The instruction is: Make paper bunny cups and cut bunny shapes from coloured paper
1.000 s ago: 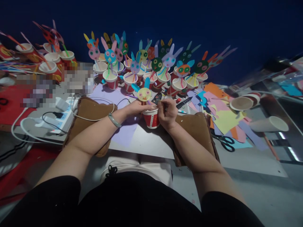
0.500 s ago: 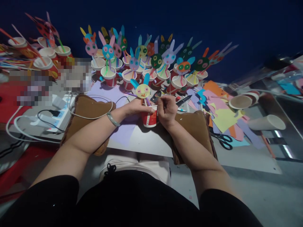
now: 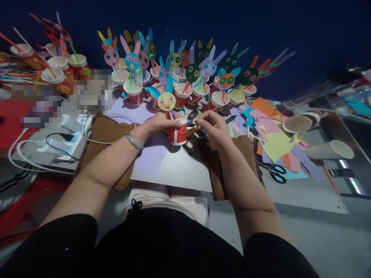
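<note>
My left hand [image 3: 159,124] is wrapped round a red and white paper cup [image 3: 179,133], its thumb over the rim. Out of that cup rises a round yellow paper rabbit face [image 3: 167,101] with blue ears, joined to the cup by orange and purple strips. To the cup's right, my right hand [image 3: 215,127] has thumb and fingertips pinched together. Something small and yellowish shows at those fingertips, too small to name. A yellow piece [image 3: 191,131] lies below them, close beside the cup.
Several finished-looking cups with rabbit faces [image 3: 191,73] stand in rows behind. Coloured paper scraps [image 3: 274,141] and black-handled scissors [image 3: 276,173] lie at right. Brown pads [image 3: 106,133] rest near both forearms. A white power strip [image 3: 72,141] with cables is at left.
My left hand has shifted the cup left and slightly up, tilting the rabbit face leftward. My right hand has drawn away from the cup to the right, fingers still pinched.
</note>
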`<act>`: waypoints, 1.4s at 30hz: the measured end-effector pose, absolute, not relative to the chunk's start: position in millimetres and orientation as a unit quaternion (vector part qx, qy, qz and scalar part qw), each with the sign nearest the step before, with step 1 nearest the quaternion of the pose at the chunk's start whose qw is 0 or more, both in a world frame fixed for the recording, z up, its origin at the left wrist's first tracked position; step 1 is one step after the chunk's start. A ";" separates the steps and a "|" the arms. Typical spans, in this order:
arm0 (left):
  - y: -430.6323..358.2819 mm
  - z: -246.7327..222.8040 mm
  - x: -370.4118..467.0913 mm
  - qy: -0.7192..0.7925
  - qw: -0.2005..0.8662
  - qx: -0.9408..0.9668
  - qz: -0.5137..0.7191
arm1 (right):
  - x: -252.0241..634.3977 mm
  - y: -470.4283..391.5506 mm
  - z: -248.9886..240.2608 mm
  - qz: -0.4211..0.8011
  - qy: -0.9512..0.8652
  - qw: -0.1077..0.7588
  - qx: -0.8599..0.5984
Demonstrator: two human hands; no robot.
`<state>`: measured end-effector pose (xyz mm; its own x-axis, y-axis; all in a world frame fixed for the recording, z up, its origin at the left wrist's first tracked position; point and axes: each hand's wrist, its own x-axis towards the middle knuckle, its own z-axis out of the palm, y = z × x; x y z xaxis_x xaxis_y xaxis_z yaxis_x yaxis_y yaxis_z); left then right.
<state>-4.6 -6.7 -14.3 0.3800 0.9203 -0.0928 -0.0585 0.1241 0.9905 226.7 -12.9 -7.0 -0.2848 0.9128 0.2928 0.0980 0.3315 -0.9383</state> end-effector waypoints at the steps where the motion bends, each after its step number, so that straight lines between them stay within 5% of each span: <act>1: -7.1 -13.7 -4.4 0.398 0.634 0.539 0.386 | 226.4 -13.6 -6.4 0.447 -0.673 0.453 -0.377; 42: -7.1 -17.3 -1.4 0.362 0.648 0.558 0.371 | 215.7 -19.8 -13.6 0.495 -0.609 0.460 -0.415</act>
